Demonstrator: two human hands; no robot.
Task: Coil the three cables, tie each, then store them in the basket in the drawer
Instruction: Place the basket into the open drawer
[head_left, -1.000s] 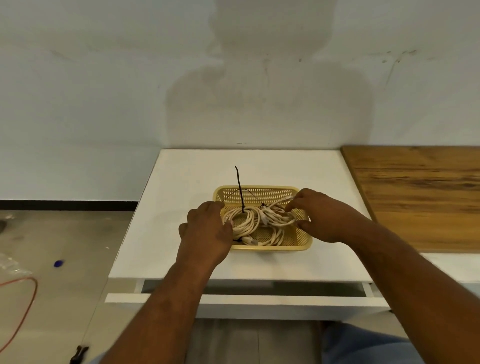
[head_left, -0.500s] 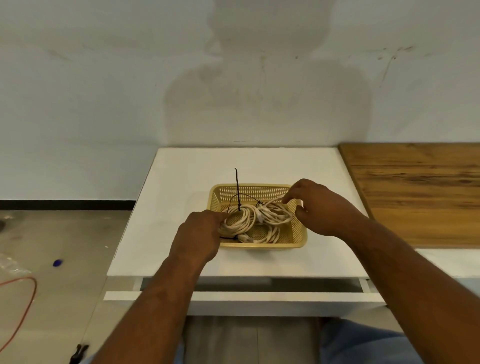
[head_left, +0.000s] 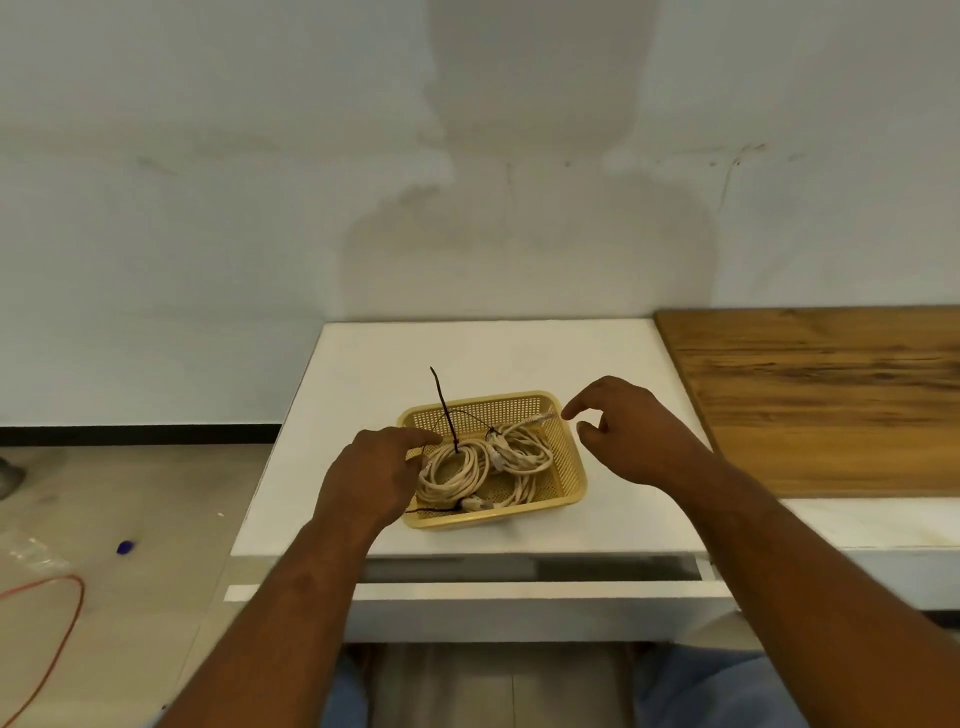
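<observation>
White desk (head_left: 467, 353) bears basket (head_left: 571, 467) of coiled cables (head_left: 457, 467).

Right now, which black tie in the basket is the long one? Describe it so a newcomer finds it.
On the white tabletop sits a yellow mesh basket of coiled cream cables. The long tie rises from the left coil beside the left hand. It alone sticks up past the basket's rim.

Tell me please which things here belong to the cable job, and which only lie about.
Job: yellow basket; coiled cables; black ties; open drawer.
Lying about: wooden board; red cord and small blue object, both on floor.
</observation>
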